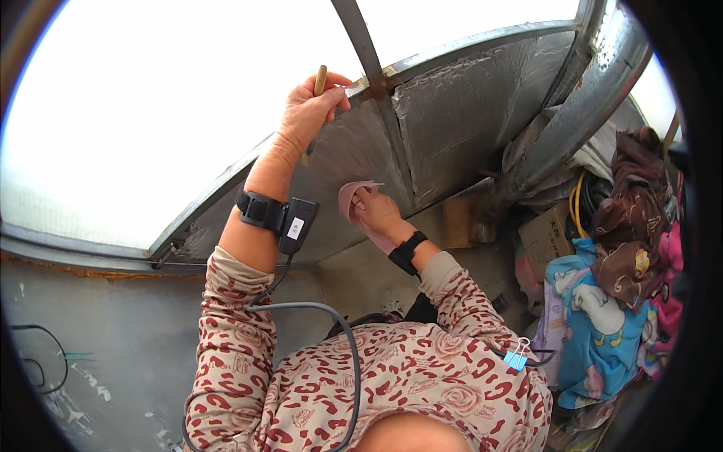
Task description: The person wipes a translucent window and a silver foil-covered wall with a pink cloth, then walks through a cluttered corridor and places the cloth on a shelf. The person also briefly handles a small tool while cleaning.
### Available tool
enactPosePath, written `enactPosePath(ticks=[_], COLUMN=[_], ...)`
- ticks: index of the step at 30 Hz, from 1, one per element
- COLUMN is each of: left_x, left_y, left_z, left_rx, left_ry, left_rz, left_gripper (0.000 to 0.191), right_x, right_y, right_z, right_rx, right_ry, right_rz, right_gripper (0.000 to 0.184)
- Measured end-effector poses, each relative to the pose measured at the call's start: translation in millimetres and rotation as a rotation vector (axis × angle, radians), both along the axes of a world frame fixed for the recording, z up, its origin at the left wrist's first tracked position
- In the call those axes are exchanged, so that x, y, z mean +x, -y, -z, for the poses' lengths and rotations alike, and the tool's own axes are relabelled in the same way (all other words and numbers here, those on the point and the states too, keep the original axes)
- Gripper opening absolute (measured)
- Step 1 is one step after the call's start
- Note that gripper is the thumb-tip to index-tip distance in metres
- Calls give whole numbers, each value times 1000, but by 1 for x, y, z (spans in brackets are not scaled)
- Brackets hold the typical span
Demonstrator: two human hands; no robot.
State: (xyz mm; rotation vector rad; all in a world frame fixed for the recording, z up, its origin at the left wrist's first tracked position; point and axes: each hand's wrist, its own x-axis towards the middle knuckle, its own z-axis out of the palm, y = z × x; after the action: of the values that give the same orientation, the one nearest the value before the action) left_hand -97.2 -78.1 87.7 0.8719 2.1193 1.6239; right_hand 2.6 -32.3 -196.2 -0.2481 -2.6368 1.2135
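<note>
My left hand (308,110) grips a wooden handle (320,80), whose top end sticks up past my thumb. Below that hand, a dark and pale tip (307,153), perhaps the brush end of the same tool, shows beside my wrist. The fingers are close to the metal window frame (357,87); whether they touch it I cannot tell. Lower and to the right, my right hand (377,212) has hold of a folded pink cloth (350,199), part of which hangs beneath the wrist. Behind both hands is a foil-faced panel (350,152) under the window.
A bright window (169,101) fills the upper left. Rising on the right is a thick metal pipe (587,113). Near it lie a cardboard box (545,237), a brown cloth (632,209) and a blue printed cloth (599,322). A grey cable (353,361) loops across my chest.
</note>
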Motion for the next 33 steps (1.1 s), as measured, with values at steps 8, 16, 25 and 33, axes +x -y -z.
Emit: enactPosePath(ticks=[8,16,25,33], left_x=[86,148,134,123], left_y=[106,72,74,78], left_z=[104,150,137,175], left_rx=[93,97,86,507], left_ry=[559,635,519,1190], left_rz=[-173,-227,55,172], left_gripper=[22,58,87,58], right_x=[69,90,76,65], right_y=[-62,-28,-43,-73], right_z=[-112,-126,-128,-146], right_rx=[21,8,74,-832], right_ry=[138,342,200,289], right_rz=[-211,-565,-438,-495], right_gripper=[50,56,38,46])
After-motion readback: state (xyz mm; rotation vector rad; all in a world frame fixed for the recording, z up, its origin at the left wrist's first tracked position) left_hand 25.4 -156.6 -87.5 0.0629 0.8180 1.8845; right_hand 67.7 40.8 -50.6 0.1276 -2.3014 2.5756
